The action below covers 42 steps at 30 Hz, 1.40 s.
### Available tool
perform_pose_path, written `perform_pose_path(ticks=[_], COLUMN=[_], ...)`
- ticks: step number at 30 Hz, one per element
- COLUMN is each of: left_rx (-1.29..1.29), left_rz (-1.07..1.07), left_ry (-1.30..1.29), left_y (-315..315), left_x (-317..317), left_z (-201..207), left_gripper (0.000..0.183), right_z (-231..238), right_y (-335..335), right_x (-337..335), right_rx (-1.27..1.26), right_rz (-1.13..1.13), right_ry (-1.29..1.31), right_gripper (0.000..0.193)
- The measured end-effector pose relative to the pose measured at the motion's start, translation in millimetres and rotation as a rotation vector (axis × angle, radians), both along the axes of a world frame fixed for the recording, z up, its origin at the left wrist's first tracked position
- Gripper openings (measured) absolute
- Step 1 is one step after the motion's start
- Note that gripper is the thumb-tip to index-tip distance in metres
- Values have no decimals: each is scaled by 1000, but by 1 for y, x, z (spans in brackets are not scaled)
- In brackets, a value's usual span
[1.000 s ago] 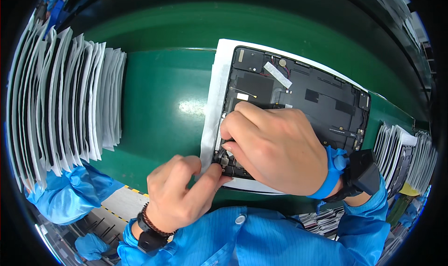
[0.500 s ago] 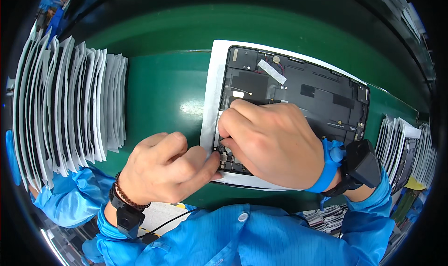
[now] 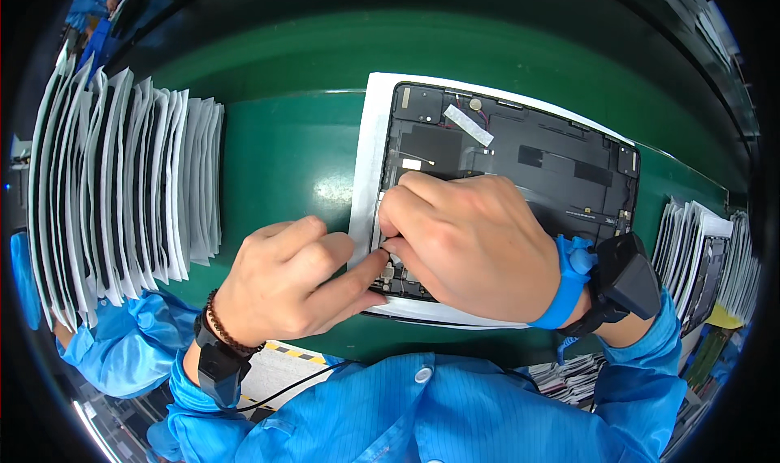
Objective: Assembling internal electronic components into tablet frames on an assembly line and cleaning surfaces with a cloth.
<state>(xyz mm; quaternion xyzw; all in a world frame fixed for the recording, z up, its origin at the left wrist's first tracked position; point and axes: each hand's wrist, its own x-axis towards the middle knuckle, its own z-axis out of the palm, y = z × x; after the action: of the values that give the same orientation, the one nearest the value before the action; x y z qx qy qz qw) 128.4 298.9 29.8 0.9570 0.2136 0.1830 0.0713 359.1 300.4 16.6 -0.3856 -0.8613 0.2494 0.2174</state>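
Note:
A black tablet housing [image 3: 528, 170] with small parts, thin wires and a pale tape strip [image 3: 469, 125] lies on a white sheet [image 3: 365, 154]. Over its near left corner, my right hand [image 3: 471, 244] is closed in a pinch, thumb and index tips at the left edge; whatever they grip is too small or hidden. My left hand [image 3: 296, 280] reaches in from the left with curled fingers, one fingertip meeting the right fingertips at that edge. Any tiny thing between the left fingers cannot be made out. A metal connector part [image 3: 388, 273] shows just below the fingertips.
Upright white sleeves [image 3: 122, 187] stand in a long row at the left of the green bench [image 3: 272, 162]. More sleeves [image 3: 681, 244] stand at the right, with a dark panel among them. Another person's blue sleeve [image 3: 130, 345] shows at the lower left.
My left hand has shifted slightly, its fingertip moving up and right to the right fingertips. The right hand stays pinched at the same edge. The housing sits a touch further left.

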Motion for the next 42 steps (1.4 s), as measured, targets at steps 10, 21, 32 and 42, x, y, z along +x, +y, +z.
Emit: perform_pose_path(ticks=[10,21,32,42], left_rx=[-94,-73,-97,-133], left_rz=[17,61,81,91], left_ry=[39,27,76,65], left_y=[2,-8,-5,-5], left_x=[7,1,4,4], left_z=[13,13,17,15], left_gripper=[40,43,44,44], right_z=[3,22,9,6], right_y=[-1,-16,-21,-19], right_x=[1,27,34,33], right_rx=[-47,113,371,338], right_rz=[-18,-44,178,194], right_ry=[11,80,-148,-149], right_gripper=[11,8,30,32])
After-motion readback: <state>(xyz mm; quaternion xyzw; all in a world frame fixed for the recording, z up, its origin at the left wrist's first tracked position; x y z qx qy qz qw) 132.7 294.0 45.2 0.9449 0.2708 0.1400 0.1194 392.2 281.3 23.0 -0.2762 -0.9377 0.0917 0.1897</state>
